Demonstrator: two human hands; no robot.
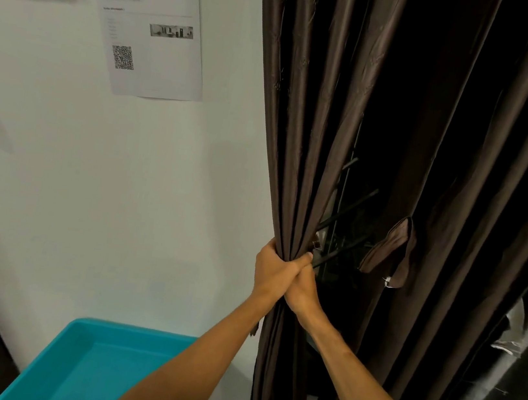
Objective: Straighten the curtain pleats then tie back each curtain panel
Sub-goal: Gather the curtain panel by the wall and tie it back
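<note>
Ideally, with left hand [272,269] and right hand [303,288] both clenched round the gathered curtain panel [290,101] beside the wall [156,184], one should hold the pleats [292,204] bunched evenly while the other reaches for what looks like a tie-back [391,248] hanging on the neighbouring panel [481,162].

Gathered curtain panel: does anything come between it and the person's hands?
Nothing visible does. The left hand and the right hand both grip the gathered curtain panel directly, fingers wrapped round the bunched pleats, one hand against the other.
</note>
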